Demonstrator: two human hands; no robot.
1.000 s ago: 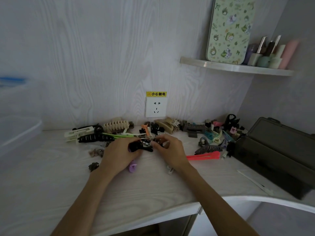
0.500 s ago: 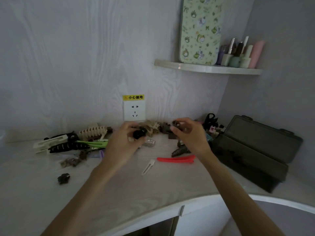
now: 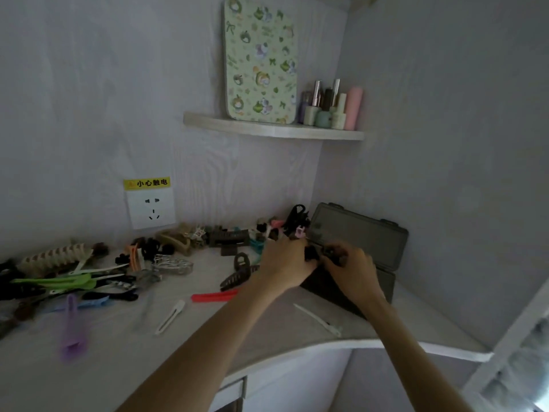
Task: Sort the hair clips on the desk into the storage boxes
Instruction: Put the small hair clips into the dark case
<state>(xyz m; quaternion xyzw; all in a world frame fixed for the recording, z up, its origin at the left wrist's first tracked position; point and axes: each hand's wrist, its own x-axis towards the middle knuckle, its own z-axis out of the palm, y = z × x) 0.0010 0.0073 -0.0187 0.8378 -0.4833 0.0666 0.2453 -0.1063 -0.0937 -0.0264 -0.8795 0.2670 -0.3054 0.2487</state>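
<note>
Dark plastic in your grip is hard to read: your left hand curls round a small black clip, and your right hand pinches another small dark clip, but their shapes blur together between your fingers. Both hands sit right of centre in the frame, over the near edge of the dark storage box, whose lid stands raised behind them; your hands cover most of the box's inside, so you cannot tell what lies there. At the left edge of the frame the pile of hair clips is cut off and smeared by blur.

Above the wall socket, at left of centre, a yellow sticker reads 小心触电. The patterned tin on the shelf at upper centre shows printed cartoon figures, with no writing legible.

Your forearms reach up from the bottom of the frame and converge at the box. On the counter lie a red clip, a white clip and a purple clip, well apart from your hands.
</note>
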